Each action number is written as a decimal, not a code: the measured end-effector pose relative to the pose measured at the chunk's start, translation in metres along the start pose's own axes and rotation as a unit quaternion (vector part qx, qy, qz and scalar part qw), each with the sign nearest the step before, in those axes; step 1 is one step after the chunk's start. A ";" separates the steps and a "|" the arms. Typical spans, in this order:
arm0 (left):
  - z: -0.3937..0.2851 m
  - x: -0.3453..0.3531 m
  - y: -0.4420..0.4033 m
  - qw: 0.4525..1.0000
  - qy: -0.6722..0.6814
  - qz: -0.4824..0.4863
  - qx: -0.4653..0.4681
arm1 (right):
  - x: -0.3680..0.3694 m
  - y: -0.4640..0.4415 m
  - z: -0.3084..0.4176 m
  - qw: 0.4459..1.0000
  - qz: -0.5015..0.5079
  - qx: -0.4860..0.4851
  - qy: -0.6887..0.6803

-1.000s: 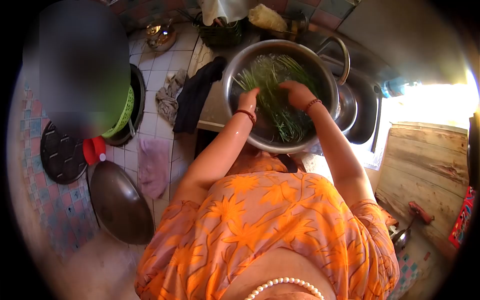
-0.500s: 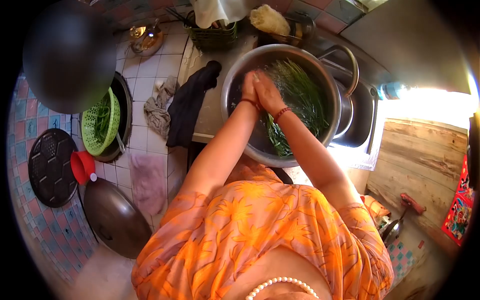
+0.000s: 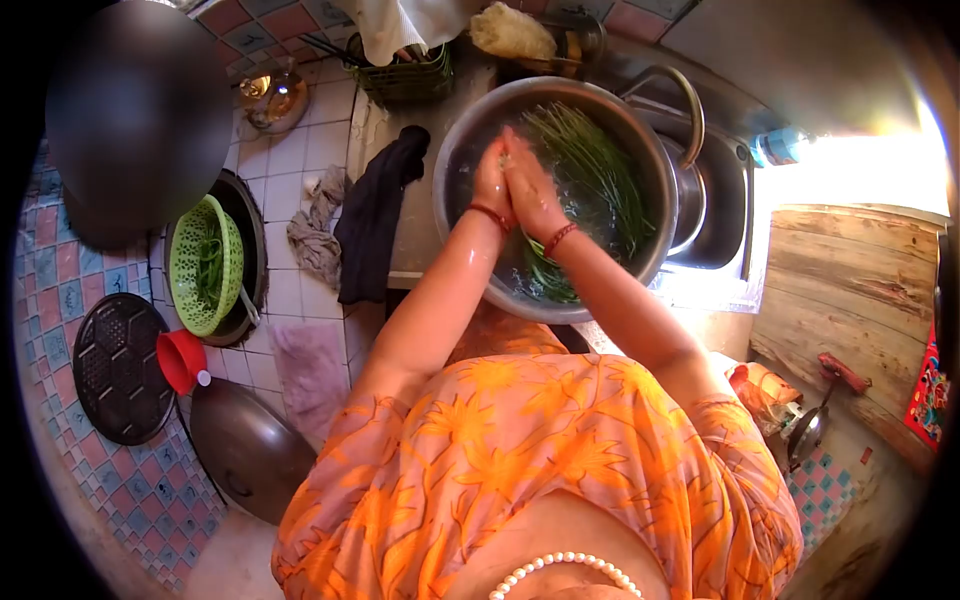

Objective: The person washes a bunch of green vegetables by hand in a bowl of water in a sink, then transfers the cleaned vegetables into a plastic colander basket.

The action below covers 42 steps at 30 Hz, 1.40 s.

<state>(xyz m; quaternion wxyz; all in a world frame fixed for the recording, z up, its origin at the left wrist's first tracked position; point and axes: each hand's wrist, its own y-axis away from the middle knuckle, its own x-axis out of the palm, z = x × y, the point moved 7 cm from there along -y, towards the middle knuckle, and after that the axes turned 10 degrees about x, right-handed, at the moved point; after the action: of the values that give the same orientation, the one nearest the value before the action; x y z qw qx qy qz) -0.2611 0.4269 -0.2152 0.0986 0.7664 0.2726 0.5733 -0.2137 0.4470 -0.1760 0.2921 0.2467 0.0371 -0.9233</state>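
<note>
Two Palms Together Over the Metal Basin [image 3: 455, 205]

We observed the left hand [image 3: 490, 178] and the right hand [image 3: 533, 195] palm to palm over the basin's left half. The right hand's fingers were straight and side by side; the left hand's were partly hidden, so we could not tell their state (nor whether anything lay between the palms). We located the green stalks [image 3: 600, 160] in the water, mainly along the basin's right half, with some visible between the forearms. We noted a dark cloth [image 3: 383, 210] left of the basin, a light green colander [image 3: 232, 262] holding greens farther left, and a sink [image 3: 735, 200] at right.
</note>
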 end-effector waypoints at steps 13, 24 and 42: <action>-0.030 -0.025 0.038 0.906 -0.345 -0.124 0.210 | -0.057 -0.031 -0.056 0.981 0.023 0.165 -0.095; -0.005 -0.065 0.029 0.927 -0.232 -0.268 0.121 | -0.045 -0.043 -0.093 0.976 0.024 0.215 0.040; -0.006 -0.094 0.009 0.965 -0.147 -0.188 0.112 | -0.037 0.051 0.014 0.979 0.045 -0.034 0.194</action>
<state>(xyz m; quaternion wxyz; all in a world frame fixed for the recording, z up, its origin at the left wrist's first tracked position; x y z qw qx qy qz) -0.2826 0.3682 -0.2869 0.1571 0.7835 0.4566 0.3912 -0.1651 0.4212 -0.1418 0.3292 0.4127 0.1131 -0.8417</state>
